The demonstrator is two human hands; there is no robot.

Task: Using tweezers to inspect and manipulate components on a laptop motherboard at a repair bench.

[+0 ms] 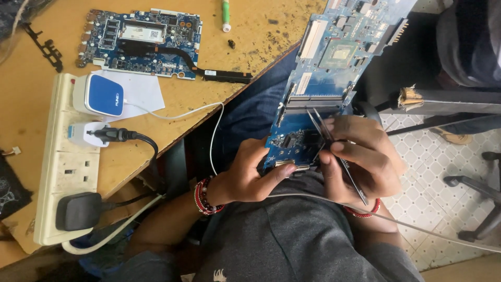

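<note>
Head view, looking down at my lap. My left hand (pixel 250 175) grips the near end of a blue circuit board (pixel 323 83), thumb curled over its lower edge and fingers hidden behind it. The board is held in the air above my lap, just off the worktop (pixel 261 31) edge, its long axis tilted up and away to the right. Its face shows a square chip, a white label and long grey slots.

My right hand (pixel 360 162) pinches a pair of tweezers (pixel 326 136) between thumb and fingers, the grip closed tight round the shaft. The tips lie against the lower middle of the board, near a black part just above my left thumb. Whether the tips have hold of anything I cannot tell. Red bead bracelets (pixel 204 197) circle both wrists.

On the worktop, well apart from my hands: a second board (pixel 141 42) with a black heat pipe, lying flat; a white power strip (pixel 62 162) carrying a blue-and-white charger (pixel 102 94), a white plug and a black plug. A white cable (pixel 209 120) hangs from the edge towards my lap. The floor (pixel 428 172) to my right is tiled.
</note>
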